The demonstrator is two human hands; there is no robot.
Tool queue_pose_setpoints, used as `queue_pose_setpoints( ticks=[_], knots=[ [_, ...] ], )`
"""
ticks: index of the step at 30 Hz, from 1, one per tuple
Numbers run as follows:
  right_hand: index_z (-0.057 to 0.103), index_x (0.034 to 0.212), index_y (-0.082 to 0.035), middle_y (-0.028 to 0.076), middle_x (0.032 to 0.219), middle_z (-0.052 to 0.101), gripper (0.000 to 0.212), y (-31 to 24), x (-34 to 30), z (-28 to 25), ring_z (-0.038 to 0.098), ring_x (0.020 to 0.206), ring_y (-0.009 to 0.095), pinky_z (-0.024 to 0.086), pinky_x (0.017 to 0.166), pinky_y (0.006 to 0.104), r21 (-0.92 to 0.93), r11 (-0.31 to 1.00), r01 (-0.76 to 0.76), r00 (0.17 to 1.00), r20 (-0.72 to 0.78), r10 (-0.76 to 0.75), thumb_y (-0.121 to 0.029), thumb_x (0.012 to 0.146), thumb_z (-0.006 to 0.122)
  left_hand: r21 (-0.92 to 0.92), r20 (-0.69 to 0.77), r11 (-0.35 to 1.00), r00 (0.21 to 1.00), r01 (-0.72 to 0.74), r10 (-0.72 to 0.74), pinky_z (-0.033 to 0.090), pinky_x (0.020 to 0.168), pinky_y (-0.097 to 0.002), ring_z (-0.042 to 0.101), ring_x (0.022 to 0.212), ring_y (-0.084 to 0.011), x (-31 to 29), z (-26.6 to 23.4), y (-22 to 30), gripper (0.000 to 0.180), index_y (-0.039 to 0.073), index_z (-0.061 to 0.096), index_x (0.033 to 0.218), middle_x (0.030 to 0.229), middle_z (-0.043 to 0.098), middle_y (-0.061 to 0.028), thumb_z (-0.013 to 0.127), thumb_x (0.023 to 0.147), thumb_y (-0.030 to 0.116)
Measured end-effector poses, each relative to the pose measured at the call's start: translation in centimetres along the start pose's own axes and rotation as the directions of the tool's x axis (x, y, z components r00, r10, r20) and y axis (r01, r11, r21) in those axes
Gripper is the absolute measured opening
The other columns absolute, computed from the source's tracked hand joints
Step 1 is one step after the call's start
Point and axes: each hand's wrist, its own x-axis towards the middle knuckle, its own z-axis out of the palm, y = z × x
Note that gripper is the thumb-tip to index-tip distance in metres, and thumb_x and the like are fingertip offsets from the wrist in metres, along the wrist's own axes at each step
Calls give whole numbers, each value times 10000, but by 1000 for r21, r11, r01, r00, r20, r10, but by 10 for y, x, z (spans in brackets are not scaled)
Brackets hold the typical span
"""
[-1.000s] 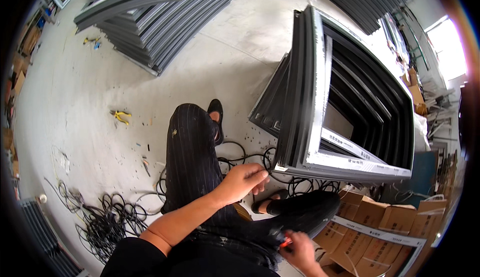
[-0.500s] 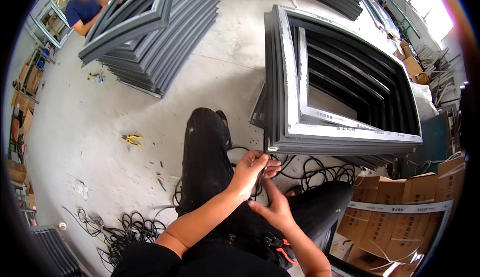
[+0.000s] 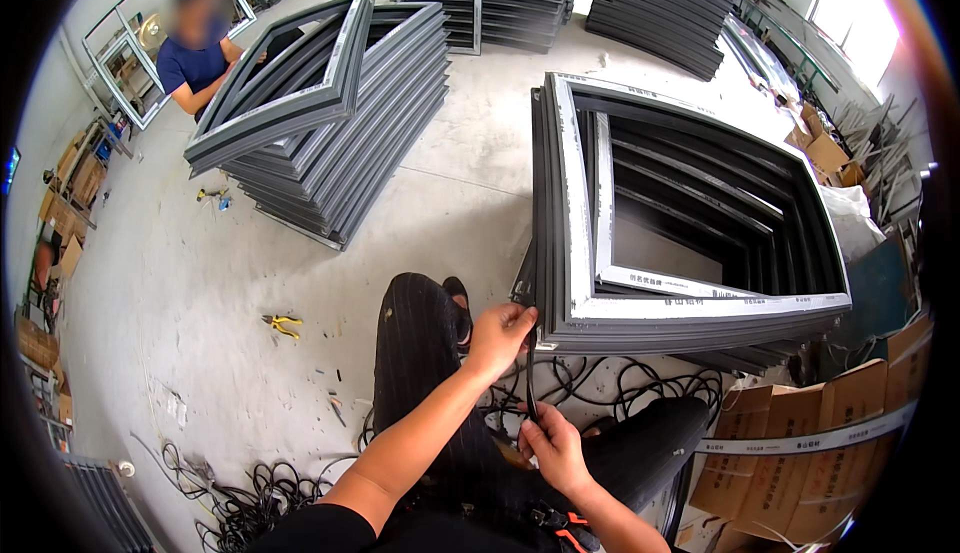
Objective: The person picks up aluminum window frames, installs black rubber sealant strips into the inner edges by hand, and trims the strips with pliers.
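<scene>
A thin black rubber strip (image 3: 530,385) runs down from the near left corner of a stack of dark window frames (image 3: 585,203). My left hand (image 3: 503,338) pinches its upper end right at that corner, thumb and fingers pressed against the frame edge. Lower down, above my lap, my right hand (image 3: 553,448) grips the same strip between thumb and fingers, so the length between my hands hangs nearly straight. The top frames carry white protective film, and a smaller frame lies inside the outer one. Pliers with orange-red handles (image 3: 570,531) rest at my waist.
Loops of black strip (image 3: 655,378) lie under the stack, with another tangle (image 3: 265,498) at lower left. Yellow-handled pliers (image 3: 282,326) lie on the floor. Cardboard boxes (image 3: 770,463) stand at right. A co-worker (image 3: 195,58) is behind another frame stack (image 3: 350,143).
My right hand has moved down and away from my left, drawing the strip straight between them. My left hand stays at the frame corner. The whole view has tilted upward.
</scene>
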Motion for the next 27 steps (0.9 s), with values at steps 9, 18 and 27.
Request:
queue_pose_setpoints(
  ticks=[9, 18, 27],
  knots=[
    [507, 1213, 52, 22, 700, 549, 296, 0, 1, -4, 511, 564, 71, 494, 533, 233, 198, 977, -80, 996, -16, 85, -121, 973, 504, 60, 255, 984, 950, 170, -180, 492, 621, -232, 587, 671, -88, -10, -19, 8, 280, 5, 632, 928, 771, 614, -12, 594, 943, 282],
    [597, 1106, 53, 11, 674, 548, 257, -12, 3, -17, 505, 538, 66, 459, 501, 213, 146, 985, -95, 994, -44, 103, -152, 980, 507, 91, 301, 986, 940, 139, -160, 485, 621, -228, 612, 699, -90, -17, -19, 16, 227, 18, 617, 938, 770, 628, -17, 589, 948, 242],
    [656, 951, -21, 124, 740, 596, 186, -70, 26, -43, 570, 672, 318, 462, 611, 379, -871, 376, 316, 671, -75, -737, 4, 766, 651, -134, 221, 954, 946, 269, -235, 499, 659, -252, 627, 715, -123, -34, -17, 3, 406, 47, 614, 971, 807, 657, -41, 439, 997, 412]
  ],
)
